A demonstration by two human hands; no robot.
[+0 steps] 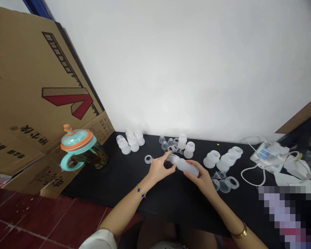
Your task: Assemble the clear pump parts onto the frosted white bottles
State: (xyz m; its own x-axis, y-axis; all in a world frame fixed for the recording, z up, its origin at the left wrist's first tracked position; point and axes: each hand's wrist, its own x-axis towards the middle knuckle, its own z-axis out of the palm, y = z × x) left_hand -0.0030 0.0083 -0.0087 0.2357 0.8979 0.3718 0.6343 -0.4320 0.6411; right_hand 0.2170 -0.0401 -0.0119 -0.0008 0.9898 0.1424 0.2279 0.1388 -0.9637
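Observation:
A frosted white baby bottle point(185, 166) lies tilted between my two hands above the black table. My right hand point(200, 176) is wrapped round its base end. At the bottle's other end, my left hand point(159, 167) closes thumb and fingers about the clear top point(172, 158); part of that top is hidden by the fingers. Just left of my left hand rests a clear ring point(148, 159). Behind the bottle are several clear nipples point(165, 145) and two open white bottles point(189, 150). Clear rings and caps point(225, 186) lie near my right forearm.
Several topped bottles point(133, 143) stand at the back left, by a large teal-lidded jug point(84, 150) and a cardboard box point(41, 86). Open bottles point(226, 162) stand on the right. Further right are a white cable point(264, 173) and plastic packaging point(269, 155). A white wall point(191, 69) borders the black table point(124, 183).

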